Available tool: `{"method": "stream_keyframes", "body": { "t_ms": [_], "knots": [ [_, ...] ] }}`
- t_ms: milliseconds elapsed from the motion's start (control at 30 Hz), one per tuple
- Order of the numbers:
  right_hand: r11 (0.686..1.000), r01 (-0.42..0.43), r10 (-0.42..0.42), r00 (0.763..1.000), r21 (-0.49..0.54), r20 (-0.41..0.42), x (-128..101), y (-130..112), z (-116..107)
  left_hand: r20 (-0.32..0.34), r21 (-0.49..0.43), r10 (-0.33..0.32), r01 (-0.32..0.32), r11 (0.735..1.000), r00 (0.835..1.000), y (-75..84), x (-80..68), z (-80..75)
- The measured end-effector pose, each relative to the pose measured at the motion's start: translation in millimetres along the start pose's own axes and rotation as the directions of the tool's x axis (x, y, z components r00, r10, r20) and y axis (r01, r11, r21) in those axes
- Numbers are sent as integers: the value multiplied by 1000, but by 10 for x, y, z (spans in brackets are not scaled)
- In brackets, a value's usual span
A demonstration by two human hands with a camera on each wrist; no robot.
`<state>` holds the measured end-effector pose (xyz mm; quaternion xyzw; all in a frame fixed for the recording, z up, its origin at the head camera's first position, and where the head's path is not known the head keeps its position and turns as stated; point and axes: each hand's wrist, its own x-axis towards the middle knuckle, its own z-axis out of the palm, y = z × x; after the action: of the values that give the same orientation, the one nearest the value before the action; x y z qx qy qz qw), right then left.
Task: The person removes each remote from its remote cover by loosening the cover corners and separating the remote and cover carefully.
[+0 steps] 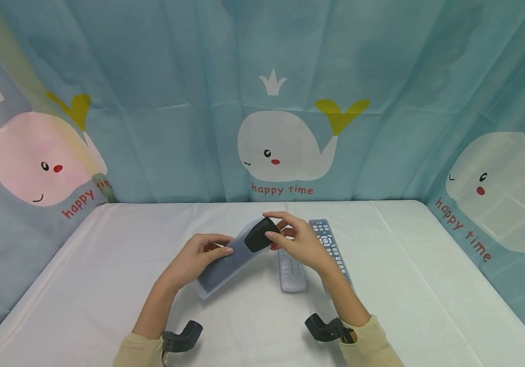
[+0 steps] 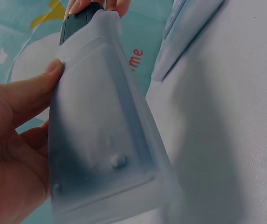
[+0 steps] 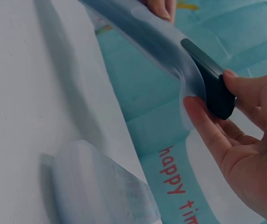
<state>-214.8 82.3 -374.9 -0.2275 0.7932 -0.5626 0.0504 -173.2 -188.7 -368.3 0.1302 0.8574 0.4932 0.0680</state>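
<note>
Above the tabletop, mid-scene: left hand grips the translucent silicone sleeve, fingers curled round its near half, raised and tilted. Right hand pinches the black remote at the sleeve's far mouth, fingers clamped on its end. Just right, lying flat: grey remote, then a longer remote.
</note>
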Motion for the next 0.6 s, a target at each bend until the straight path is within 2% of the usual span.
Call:
{"method": "stream_keyframes", "body": {
  "t_ms": [267,600],
  "knots": [
    [995,26,-24,999,93,-20,-5,-17,-17,-15,-23,4,-5,1000,1000,-35,10,-25],
    [990,34,-17,993,139,-116,-15,4,-148,-32,-8,1,-1,1000,999,-85,-47,-155]
  ]
}}
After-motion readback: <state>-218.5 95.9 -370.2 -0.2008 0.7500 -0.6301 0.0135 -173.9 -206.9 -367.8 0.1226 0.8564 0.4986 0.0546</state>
